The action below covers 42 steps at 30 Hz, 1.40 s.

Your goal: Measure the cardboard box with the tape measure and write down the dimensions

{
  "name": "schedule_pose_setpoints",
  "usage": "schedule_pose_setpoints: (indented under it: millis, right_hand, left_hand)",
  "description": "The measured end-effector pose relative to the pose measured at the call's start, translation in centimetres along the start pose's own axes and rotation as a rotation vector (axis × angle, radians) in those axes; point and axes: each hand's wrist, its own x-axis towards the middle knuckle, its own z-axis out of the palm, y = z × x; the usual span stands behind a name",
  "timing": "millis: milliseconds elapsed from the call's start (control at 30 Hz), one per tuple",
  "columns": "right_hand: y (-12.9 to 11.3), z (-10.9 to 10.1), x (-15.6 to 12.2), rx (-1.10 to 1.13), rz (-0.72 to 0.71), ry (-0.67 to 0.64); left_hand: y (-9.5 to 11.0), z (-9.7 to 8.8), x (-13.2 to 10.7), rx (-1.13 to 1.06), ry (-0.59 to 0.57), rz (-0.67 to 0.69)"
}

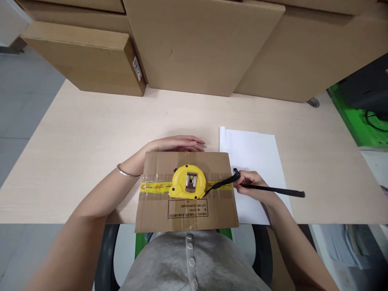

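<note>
A yellow tape measure [188,182] lies on top of a small cardboard box [159,216] at the table's front edge. My left hand [178,142] rests along the box's far side, its visible fingers stretched out; the rest is partly hidden by the box. Just right of the box, my right hand [252,184] is closed around the tape measure's black strap [224,182]. A stiff-looking black strip [275,190] extends rightward from this hand; whether it belongs to the strap I cannot tell. Under the right hand lies white paper [254,149].
Large cardboard boxes [194,44] stand along the back of the table [100,117]. A flatter box [97,68] leans at the back left. Dark equipment [363,89] sits on a green surface at the right. A chair armrest [106,258] shows below the table edge.
</note>
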Motion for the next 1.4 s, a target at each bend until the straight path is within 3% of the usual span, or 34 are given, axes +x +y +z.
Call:
schedule_pose_setpoints:
  millis: [233, 467, 633, 833, 1000, 1400]
  right_hand:
    - [-0.1, 0.1, -0.1, -0.011, 0.0, -0.016]
    - [0.6, 0.1, 0.0, -0.013, -0.025, -0.003]
    - [0.9, 0.1, -0.2, -0.011, -0.037, -0.01]
    - [0.8, 0.1, -0.3, -0.024, -0.049, 0.017]
    - [0.7, 0.1, -0.1, -0.04, -0.048, 0.033]
    - [0.8, 0.1, -0.4, -0.031, -0.038, 0.01]
  left_hand:
    - [0.3, -0.2, 0.0, 0.062, -0.091, -0.06]
    - [1.3, 0.7, -0.4, 0.105, -0.024, -0.018]
    - [0.9, 0.4, -0.1, 0.099, -0.006, -0.035]
    - [1.2, 0.6, 0.6, 0.061, -0.078, -0.152]
    - [2.2, 1.4, 1.0, 0.054, -0.063, -0.262]
    - [1.0, 0.5, 0.5, 0.095, -0.077, -0.11]
